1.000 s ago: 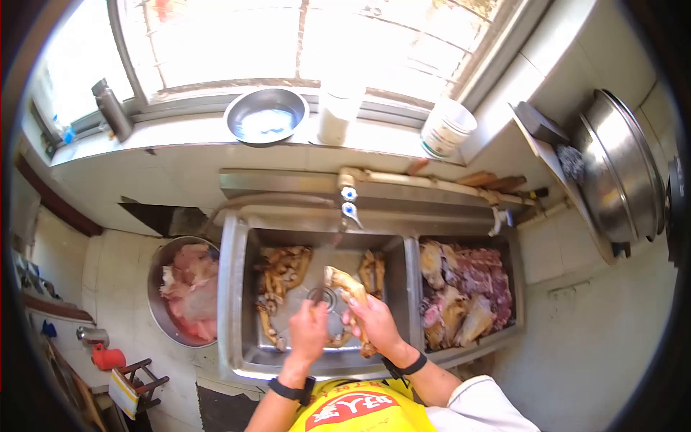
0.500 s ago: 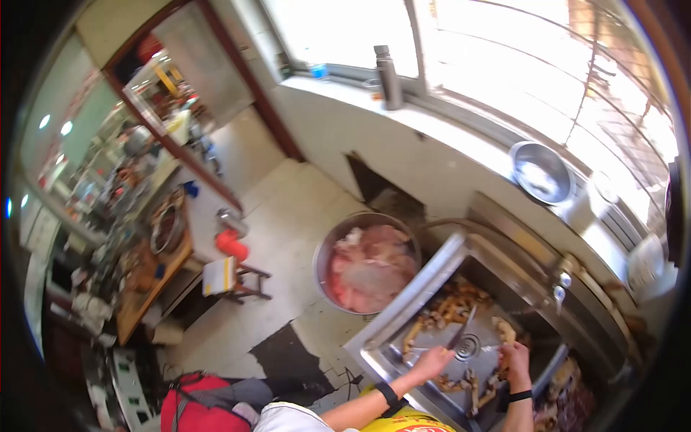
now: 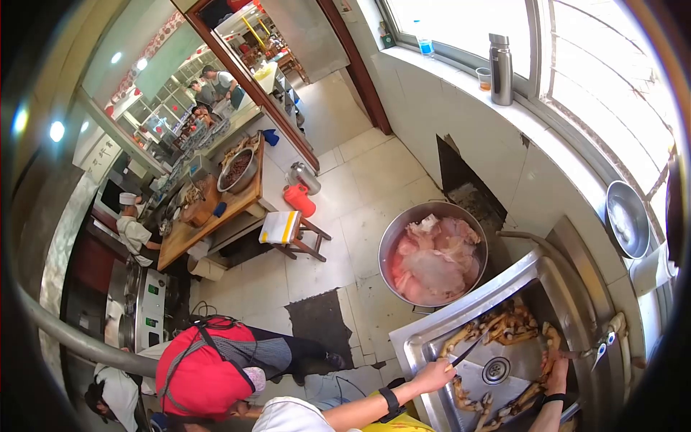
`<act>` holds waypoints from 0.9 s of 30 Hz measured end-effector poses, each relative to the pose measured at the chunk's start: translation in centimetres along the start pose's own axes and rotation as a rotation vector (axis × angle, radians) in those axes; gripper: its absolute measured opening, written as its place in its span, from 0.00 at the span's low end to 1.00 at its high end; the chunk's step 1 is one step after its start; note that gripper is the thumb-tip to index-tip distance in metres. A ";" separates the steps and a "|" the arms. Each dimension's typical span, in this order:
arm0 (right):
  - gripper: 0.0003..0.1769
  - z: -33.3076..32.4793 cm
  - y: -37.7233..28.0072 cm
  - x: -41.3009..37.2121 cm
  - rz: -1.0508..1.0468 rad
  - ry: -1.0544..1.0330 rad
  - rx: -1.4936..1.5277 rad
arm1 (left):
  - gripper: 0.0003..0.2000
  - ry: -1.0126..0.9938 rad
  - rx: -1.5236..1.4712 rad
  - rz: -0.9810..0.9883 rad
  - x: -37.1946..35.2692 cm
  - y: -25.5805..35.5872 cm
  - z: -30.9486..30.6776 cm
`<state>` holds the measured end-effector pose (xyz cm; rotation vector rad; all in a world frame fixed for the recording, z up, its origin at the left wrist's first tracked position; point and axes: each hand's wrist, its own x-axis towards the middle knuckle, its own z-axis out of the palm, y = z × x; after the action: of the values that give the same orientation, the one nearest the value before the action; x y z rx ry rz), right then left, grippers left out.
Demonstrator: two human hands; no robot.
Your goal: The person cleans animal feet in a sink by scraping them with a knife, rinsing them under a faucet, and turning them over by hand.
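My left hand point(image 3: 433, 376), with a black band on the wrist, is closed around the handle of a knife point(image 3: 468, 351). The dark blade points up and right over the metal sink point(image 3: 471, 421). At the sink's right side, my right hand point(image 3: 555, 373) is closed on a long tan-brown piece that looks like an animal trotter point(image 3: 551, 337); its fingers are partly hidden. Similar trotters point(image 3: 509, 330) lie heaped along the sink's far wall, and others point(image 3: 464, 396) lie near its front. A round drain point(image 3: 496, 371) shows between my hands.
A large metal pot point(image 3: 384, 253) of raw pink meat in liquid stands on the floor beyond the sink. A faucet point(image 3: 603, 349) is at right. A person in a red top point(image 3: 209, 371) bends at lower left. A stool point(image 3: 309, 241) and wooden table point(image 3: 209, 234) stand farther back.
My view has swung left, so the room has shifted right in the picture. My left hand still holds the knife, and my right hand still grips a trotter by the sink's right side.
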<state>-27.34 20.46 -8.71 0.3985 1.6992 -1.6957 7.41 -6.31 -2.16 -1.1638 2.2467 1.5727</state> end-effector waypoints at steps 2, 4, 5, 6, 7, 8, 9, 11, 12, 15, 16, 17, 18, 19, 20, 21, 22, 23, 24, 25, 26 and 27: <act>0.06 -0.6 0.1 0.8 -0.102 -0.110 -0.143 | 0.22 -0.038 0.059 -0.029 -0.3 0.2 0.0; 0.05 -1.4 0.0 1.7 -0.153 -0.156 -0.231 | 0.22 -0.066 0.070 -0.021 -0.5 -0.4 0.4; 0.04 -2.2 0.4 2.5 -0.202 -0.208 -0.323 | 0.22 -0.092 0.088 0.006 -0.6 -0.7 0.4; 0.04 -2.7 0.9 3.4 -0.206 -0.202 -0.321 | 0.21 -0.118 0.105 0.032 -0.7 -0.9 0.4; 0.04 -3.4 1.9 4.6 -0.235 -0.147 -0.291 | 0.21 -0.123 0.106 0.037 -0.8 -1.0 0.3; 0.04 -3.6 2.4 5.2 -0.265 -0.092 -0.261 | 0.21 -0.115 0.115 0.046 -0.9 -1.0 0.2; 0.04 -3.8 2.8 5.7 -0.266 -0.087 -0.259 | 0.20 -0.106 0.123 0.055 -1.1 -1.1 0.2; 0.06 -3.3 2.5 5.6 -0.317 -0.118 -0.331 | 0.19 -0.098 0.132 0.065 -1.3 -1.3 0.1; 0.06 -2.9 2.2 5.1 -0.317 -0.117 -0.330 | 0.19 -0.097 0.124 0.050 -1.3 -1.5 0.1; 0.10 1.2 -1.2 -0.2 -0.275 -0.118 -0.188 | 0.18 -0.099 0.117 0.037 -1.3 -1.3 -0.3; 0.11 1.0 -1.2 -0.4 -0.231 -0.118 -0.173 | 0.18 -0.102 0.116 0.037 -1.3 -1.2 -0.3; 0.12 0.9 -1.2 -0.5 -0.187 -0.117 -0.156 | 0.18 -0.103 0.119 0.038 -1.2 -1.3 -0.2; 0.12 0.6 -0.9 -0.2 -0.187 -0.114 -0.153 | 0.18 -0.098 0.127 0.051 -1.1 -1.6 0.1; 0.12 0.3 -0.5 0.3 -0.211 -0.138 -0.097 | 0.18 -0.092 0.135 0.066 -1.1 -1.7 0.3; 0.11 0.1 -0.1 0.7 -0.238 -0.163 -0.041 | 0.18 -0.093 0.139 0.069 -1.0 -1.9 0.6; 0.11 -0.2 0.3 1.0 -0.240 -0.161 -0.039 | 0.18 -0.093 0.165 0.078 -1.0 -2.0 0.8; 0.14 -0.4 0.7 1.0 -0.206 -0.181 0.025 | 0.18 -0.094 0.192 0.086 -1.0 -1.8 0.9; 0.16 -0.5 1.0 1.2 -0.173 -0.202 0.091 | 0.18 -0.096 0.196 0.090 -1.0 -1.6 0.9; 0.16 -0.7 1.3 1.3 -0.174 -0.199 0.095 | 0.19 -0.100 0.203 0.095 -1.2 -1.4 1.0; 0.16 -0.7 1.4 1.2 -0.188 -0.205 0.124 | 0.20 -0.105 0.209 0.099 -1.3 -1.2 1.0; 0.16 -0.7 1.6 1.0 -0.201 -0.209 0.152 | 0.20 -0.108 0.213 0.099 -1.1 -1.5 1.2; 0.16 -0.8 1.6 0.9 -0.199 -0.204 0.157 | 0.19 -0.114 0.218 0.105 -1.0 -1.9 1.6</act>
<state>-27.18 21.18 -10.60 0.1242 1.5030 -1.9493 8.95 -4.74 -3.68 -0.8911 2.3655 1.3486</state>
